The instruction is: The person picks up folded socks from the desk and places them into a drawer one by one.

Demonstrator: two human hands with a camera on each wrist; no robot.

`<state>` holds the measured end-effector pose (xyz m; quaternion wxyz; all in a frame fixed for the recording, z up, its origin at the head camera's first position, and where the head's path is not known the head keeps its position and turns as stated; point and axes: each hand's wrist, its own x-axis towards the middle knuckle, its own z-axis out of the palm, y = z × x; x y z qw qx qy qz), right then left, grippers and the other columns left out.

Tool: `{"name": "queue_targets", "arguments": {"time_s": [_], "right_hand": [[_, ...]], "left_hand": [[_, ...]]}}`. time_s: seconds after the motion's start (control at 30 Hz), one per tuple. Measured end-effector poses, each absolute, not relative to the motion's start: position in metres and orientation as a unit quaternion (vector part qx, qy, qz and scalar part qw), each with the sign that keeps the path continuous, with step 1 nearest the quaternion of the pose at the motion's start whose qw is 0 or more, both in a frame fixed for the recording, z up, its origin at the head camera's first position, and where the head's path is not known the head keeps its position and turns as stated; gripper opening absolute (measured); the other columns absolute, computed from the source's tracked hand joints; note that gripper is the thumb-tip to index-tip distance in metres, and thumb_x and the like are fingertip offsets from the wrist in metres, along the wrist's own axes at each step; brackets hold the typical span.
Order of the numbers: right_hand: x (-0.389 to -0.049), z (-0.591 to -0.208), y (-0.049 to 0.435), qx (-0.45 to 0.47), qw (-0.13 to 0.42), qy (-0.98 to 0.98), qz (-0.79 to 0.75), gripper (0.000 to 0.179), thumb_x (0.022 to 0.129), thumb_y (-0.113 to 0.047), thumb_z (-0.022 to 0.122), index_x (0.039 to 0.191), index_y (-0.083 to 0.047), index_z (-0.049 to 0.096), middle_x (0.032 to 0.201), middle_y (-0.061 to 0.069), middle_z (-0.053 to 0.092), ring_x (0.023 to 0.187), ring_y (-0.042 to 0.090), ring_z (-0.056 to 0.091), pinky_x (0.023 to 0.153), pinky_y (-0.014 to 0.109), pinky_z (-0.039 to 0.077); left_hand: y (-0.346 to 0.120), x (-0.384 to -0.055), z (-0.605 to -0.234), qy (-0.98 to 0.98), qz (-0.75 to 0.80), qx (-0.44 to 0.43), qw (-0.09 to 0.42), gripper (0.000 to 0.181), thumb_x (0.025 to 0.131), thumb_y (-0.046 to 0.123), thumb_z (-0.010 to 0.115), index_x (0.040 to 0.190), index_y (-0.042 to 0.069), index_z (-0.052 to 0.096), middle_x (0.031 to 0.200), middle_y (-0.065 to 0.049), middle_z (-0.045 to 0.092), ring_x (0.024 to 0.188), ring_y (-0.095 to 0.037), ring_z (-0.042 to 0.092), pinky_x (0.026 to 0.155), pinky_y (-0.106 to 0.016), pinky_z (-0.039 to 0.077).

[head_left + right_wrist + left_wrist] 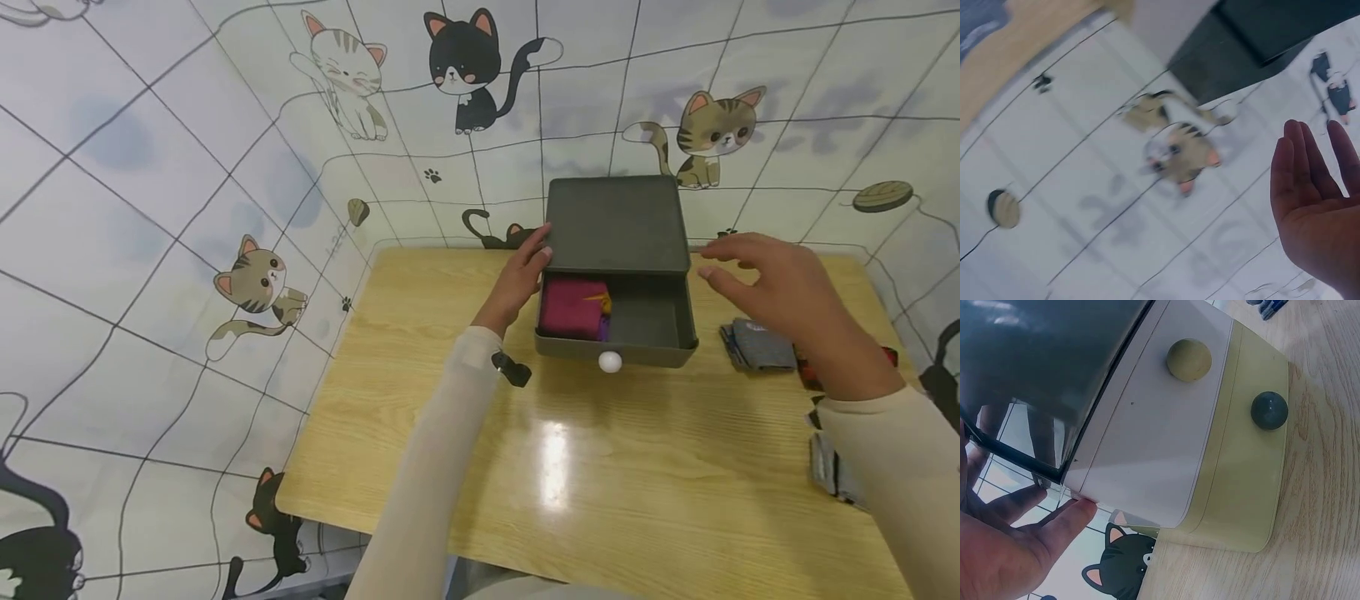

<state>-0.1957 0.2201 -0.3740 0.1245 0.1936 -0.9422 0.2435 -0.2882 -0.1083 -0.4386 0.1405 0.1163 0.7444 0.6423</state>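
Note:
A small drawer cabinet (615, 225) with a dark grey top stands at the back of the table. Its dark grey top drawer (656, 321) is pulled out, showing a white knob (611, 362). Inside, on the left, lies a folded magenta cloth (572, 308) beside bits of yellow and purple. Below it, in the left wrist view, are a white drawer (1147, 419) and a yellow-green drawer (1247, 469), both closed. My left hand (517, 279) touches the cabinet's left side with extended fingers. Off the cabinet's right side, my right hand (780, 287) hovers, holding nothing.
A folded grey cloth (761, 343) lies on the wooden table (637, 467) to the right, near a red and black piece partly behind the right wrist. Closer, more grey folded cloth (828, 462) is partly covered by the right sleeve. A cat-patterned wall covering (585, 108) stands behind.

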Motion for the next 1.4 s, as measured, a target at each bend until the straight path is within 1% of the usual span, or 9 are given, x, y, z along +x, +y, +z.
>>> {"name": "queue_targets", "arguments": {"time_s": [0.2,0.4,0.6,0.73,0.87,1.07,1.13,1.27,1.4], "right_hand": [[-0.201,-0.393,0.269,0.105,0.072,-0.970,0.205,0.045,0.100,-0.037,0.052,0.123,0.001,0.061,0.127,0.029,0.053,0.093,0.049,0.056,0.070,0.061,0.042],[-0.210,-0.426,0.296,0.040,-0.008,-0.985,0.170,0.067,0.097,-0.055,0.046,0.121,0.007,0.055,0.117,0.038,0.052,0.079,0.045,0.058,0.061,0.058,0.043],[-0.216,-0.489,0.317,-0.012,-0.076,-0.986,0.151,0.097,0.086,-0.076,0.037,0.128,0.011,0.046,0.119,0.039,0.046,0.095,0.056,0.048,0.058,0.059,0.043],[-0.211,-0.527,0.320,-0.034,-0.092,-0.988,0.123,0.108,0.083,-0.080,0.038,0.124,0.020,0.043,0.111,0.040,0.041,0.097,0.058,0.038,0.066,0.063,0.036],[-0.205,-0.549,0.319,-0.033,-0.084,-0.989,0.121,0.104,0.085,-0.075,0.044,0.121,0.023,0.045,0.112,0.040,0.038,0.098,0.057,0.033,0.071,0.064,0.030],[-0.203,-0.562,0.313,0.005,-0.083,-0.986,0.144,0.090,0.091,-0.064,0.047,0.135,0.014,0.038,0.128,0.047,0.021,0.112,0.066,0.018,0.082,0.074,0.020],[-0.204,-0.564,0.309,0.002,-0.084,-0.985,0.150,0.090,0.090,-0.066,0.045,0.139,0.008,0.036,0.126,0.049,0.022,0.109,0.067,0.020,0.078,0.073,0.024],[-0.207,-0.567,0.299,-0.013,-0.097,-0.981,0.167,0.092,0.087,-0.071,0.044,0.143,0.001,0.032,0.115,0.048,0.035,0.097,0.063,0.030,0.060,0.063,0.034],[-0.209,-0.569,0.292,-0.034,-0.111,-0.977,0.178,0.088,0.090,-0.065,0.047,0.148,-0.003,0.026,0.116,0.049,0.035,0.097,0.065,0.032,0.055,0.063,0.036]], "left_hand": [[-0.109,-0.289,-0.439,0.745,0.641,0.116,0.144,0.051,0.104,0.035,0.041,0.152,0.035,0.027,0.153,0.006,0.029,0.136,-0.014,0.035,0.104,-0.049,0.038],[-0.112,-0.291,-0.436,0.744,0.644,0.118,0.133,0.050,0.104,0.036,0.042,0.152,0.035,0.028,0.152,0.005,0.030,0.134,-0.013,0.037,0.103,-0.048,0.039],[-0.111,-0.291,-0.437,0.742,0.648,0.112,0.131,0.051,0.103,0.036,0.043,0.152,0.036,0.028,0.152,0.006,0.031,0.134,-0.012,0.037,0.103,-0.047,0.039],[-0.108,-0.290,-0.439,0.738,0.652,0.112,0.133,0.051,0.103,0.036,0.043,0.152,0.035,0.028,0.152,0.004,0.032,0.134,-0.013,0.037,0.104,-0.049,0.038],[-0.105,-0.288,-0.441,0.738,0.650,0.113,0.141,0.051,0.103,0.036,0.043,0.152,0.035,0.028,0.152,0.005,0.030,0.134,-0.013,0.037,0.104,-0.048,0.038],[-0.104,-0.287,-0.442,0.742,0.645,0.116,0.144,0.051,0.104,0.036,0.042,0.152,0.035,0.027,0.153,0.006,0.028,0.135,-0.014,0.037,0.103,-0.046,0.039],[-0.105,-0.287,-0.442,0.741,0.646,0.116,0.141,0.051,0.104,0.036,0.042,0.152,0.034,0.027,0.153,0.006,0.028,0.135,-0.013,0.037,0.103,-0.047,0.039],[-0.107,-0.288,-0.441,0.738,0.652,0.111,0.134,0.051,0.104,0.034,0.043,0.152,0.033,0.028,0.153,0.005,0.029,0.135,-0.014,0.036,0.104,-0.049,0.038],[-0.107,-0.291,-0.444,0.732,0.660,0.107,0.133,0.050,0.104,0.034,0.044,0.151,0.035,0.029,0.153,0.004,0.030,0.135,-0.014,0.036,0.104,-0.049,0.037]]}}
